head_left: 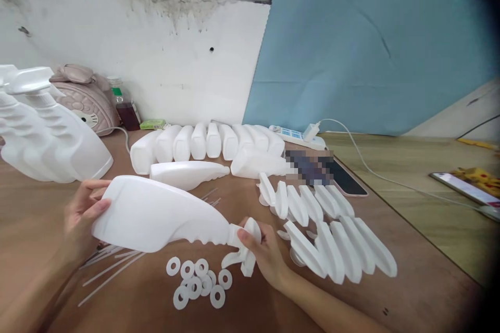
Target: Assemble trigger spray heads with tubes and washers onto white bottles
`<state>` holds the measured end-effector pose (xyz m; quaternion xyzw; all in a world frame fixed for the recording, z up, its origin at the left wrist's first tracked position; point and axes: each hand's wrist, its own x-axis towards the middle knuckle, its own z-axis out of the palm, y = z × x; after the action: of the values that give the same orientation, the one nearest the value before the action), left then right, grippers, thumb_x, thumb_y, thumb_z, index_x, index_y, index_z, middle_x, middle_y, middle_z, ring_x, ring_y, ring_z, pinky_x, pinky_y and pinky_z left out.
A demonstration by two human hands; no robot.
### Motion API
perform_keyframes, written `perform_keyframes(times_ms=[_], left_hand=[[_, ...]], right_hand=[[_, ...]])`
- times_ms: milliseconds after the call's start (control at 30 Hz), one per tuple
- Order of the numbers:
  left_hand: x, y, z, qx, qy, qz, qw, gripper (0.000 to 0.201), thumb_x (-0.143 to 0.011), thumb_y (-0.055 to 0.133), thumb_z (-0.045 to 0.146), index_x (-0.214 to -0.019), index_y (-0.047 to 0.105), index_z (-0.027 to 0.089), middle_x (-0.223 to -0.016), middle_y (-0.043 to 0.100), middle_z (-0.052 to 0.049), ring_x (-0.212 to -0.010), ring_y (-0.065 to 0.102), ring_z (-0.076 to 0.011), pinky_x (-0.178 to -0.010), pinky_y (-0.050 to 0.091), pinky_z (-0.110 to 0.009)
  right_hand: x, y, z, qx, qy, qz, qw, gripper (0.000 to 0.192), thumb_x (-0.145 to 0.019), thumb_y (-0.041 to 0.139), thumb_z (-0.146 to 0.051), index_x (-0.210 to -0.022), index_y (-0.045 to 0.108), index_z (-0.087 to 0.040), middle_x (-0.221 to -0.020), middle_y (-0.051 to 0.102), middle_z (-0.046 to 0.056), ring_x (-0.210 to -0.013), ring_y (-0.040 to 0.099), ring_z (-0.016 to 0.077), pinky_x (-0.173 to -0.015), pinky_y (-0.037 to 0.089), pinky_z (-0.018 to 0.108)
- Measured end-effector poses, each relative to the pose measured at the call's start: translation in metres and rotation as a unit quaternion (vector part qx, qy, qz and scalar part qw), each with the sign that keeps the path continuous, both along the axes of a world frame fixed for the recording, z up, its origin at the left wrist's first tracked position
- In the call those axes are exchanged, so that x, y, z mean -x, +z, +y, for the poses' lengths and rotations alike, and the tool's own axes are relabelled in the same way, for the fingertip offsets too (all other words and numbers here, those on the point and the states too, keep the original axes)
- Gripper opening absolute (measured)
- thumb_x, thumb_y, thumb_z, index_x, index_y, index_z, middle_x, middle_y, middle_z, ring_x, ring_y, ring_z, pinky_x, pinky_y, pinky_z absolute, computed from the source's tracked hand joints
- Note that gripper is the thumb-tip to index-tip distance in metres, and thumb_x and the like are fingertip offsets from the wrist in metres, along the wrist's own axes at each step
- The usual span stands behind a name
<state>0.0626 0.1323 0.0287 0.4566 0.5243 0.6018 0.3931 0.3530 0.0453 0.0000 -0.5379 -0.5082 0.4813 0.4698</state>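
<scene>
A white plastic spray bottle (156, 213) lies sideways in the air between my hands, above the brown table. My left hand (84, 216) grips its base at the left, fingers behind and thumb at the edge. Around the trigger sprayer head (244, 250) at the bottle's neck, my right hand (265, 252) is closed; the head sits at the neck, but how tightly I cannot tell. Below the bottle lies a loose pile of white ring washers (194, 287). Thin white dip tubes (111, 270) are scattered under my left wrist.
White bottles (213, 140) lie in a row along the wall, with two more in front. Several trigger heads (324, 250) lie at right. Assembled spray bottles (50, 130) stand at left. Behind are a pink bag (84, 96), a dark-liquid bottle (127, 112), a power strip (297, 137) and a phone (347, 177).
</scene>
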Motion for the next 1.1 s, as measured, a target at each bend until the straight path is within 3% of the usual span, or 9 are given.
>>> perform_keyframes(times_ms=[167, 333, 433, 533, 767, 933, 1100], left_hand=[[-0.001, -0.004, 0.001, -0.011, 0.005, 0.0, 1.0, 0.025, -0.053, 0.066, 0.035, -0.072, 0.054, 0.025, -0.06, 0.055, 0.003, -0.044, 0.043, -0.0111, -0.036, 0.031, -0.018], [-0.008, -0.012, -0.003, 0.004, 0.009, 0.087, 0.996, 0.046, -0.05, 0.069, 0.042, -0.09, 0.051, 0.031, -0.078, 0.06, 0.003, -0.062, 0.054, -0.0182, -0.044, 0.042, -0.023], [-0.009, -0.017, -0.003, 0.008, -0.009, 0.136, 0.991, 0.051, -0.054, 0.069, 0.044, -0.099, 0.048, 0.031, -0.092, 0.06, 0.002, -0.076, 0.057, -0.0212, -0.058, 0.048, -0.027], [-0.008, -0.016, -0.005, 0.006, -0.016, 0.146, 0.989, 0.046, -0.063, 0.062, 0.047, -0.102, 0.046, 0.028, -0.096, 0.06, 0.0, -0.076, 0.058, -0.0213, -0.059, 0.049, -0.029], [0.003, -0.023, -0.005, -0.115, -0.018, 0.242, 0.963, 0.047, -0.072, 0.054, 0.046, -0.108, 0.042, 0.019, -0.094, 0.062, -0.006, -0.077, 0.06, -0.0209, -0.064, 0.05, -0.031], [0.009, -0.028, -0.001, -0.193, -0.019, 0.293, 0.936, 0.047, -0.076, 0.051, 0.045, -0.111, 0.04, 0.018, -0.094, 0.063, -0.008, -0.077, 0.062, -0.0196, -0.064, 0.05, -0.029], [0.008, -0.02, -0.004, -0.251, -0.026, 0.313, 0.915, 0.049, -0.074, 0.051, 0.046, -0.11, 0.037, 0.016, -0.099, 0.061, -0.01, -0.083, 0.06, -0.0195, -0.069, 0.048, -0.03]], right_hand=[[0.003, -0.002, 0.002, 0.018, 0.009, 0.01, 1.0, 0.045, -0.072, 0.054, -0.056, -0.057, 0.038, -0.018, -0.053, 0.031, -0.005, -0.049, 0.028, 0.0078, -0.046, 0.022, 0.02], [0.002, -0.003, 0.002, 0.03, 0.017, 0.015, 0.999, 0.045, -0.074, 0.051, -0.057, -0.055, 0.038, -0.018, -0.051, 0.032, -0.004, -0.048, 0.029, 0.008, -0.046, 0.024, 0.021], [0.0, -0.003, 0.001, 0.02, 0.021, 0.065, 0.997, 0.034, -0.072, 0.058, -0.051, -0.077, 0.048, -0.018, -0.067, 0.044, -0.002, -0.057, 0.04, 0.01, -0.051, 0.032, 0.021], [0.0, -0.006, 0.0, 0.003, 0.043, 0.128, 0.991, 0.044, -0.065, 0.069, -0.041, -0.097, 0.044, -0.023, -0.084, 0.047, -0.001, -0.066, 0.044, 0.0113, -0.056, 0.036, 0.021], [0.0, -0.016, 0.006, -0.009, -0.002, 0.156, 0.988, 0.032, -0.067, 0.069, -0.034, -0.088, 0.05, -0.02, -0.071, 0.05, -0.003, -0.062, 0.045, 0.0106, -0.053, 0.038, 0.02], [0.005, -0.014, 0.01, 0.03, -0.046, 0.167, 0.984, 0.035, -0.065, 0.069, -0.043, -0.084, 0.056, -0.016, -0.061, 0.058, 0.0, -0.05, 0.05, 0.0125, -0.044, 0.043, 0.024], [0.005, -0.005, 0.009, 0.089, 0.021, 0.148, 0.985, 0.035, -0.07, 0.062, -0.049, -0.067, 0.058, -0.014, -0.054, 0.058, 0.004, -0.046, 0.055, 0.0151, -0.04, 0.044, 0.025]])
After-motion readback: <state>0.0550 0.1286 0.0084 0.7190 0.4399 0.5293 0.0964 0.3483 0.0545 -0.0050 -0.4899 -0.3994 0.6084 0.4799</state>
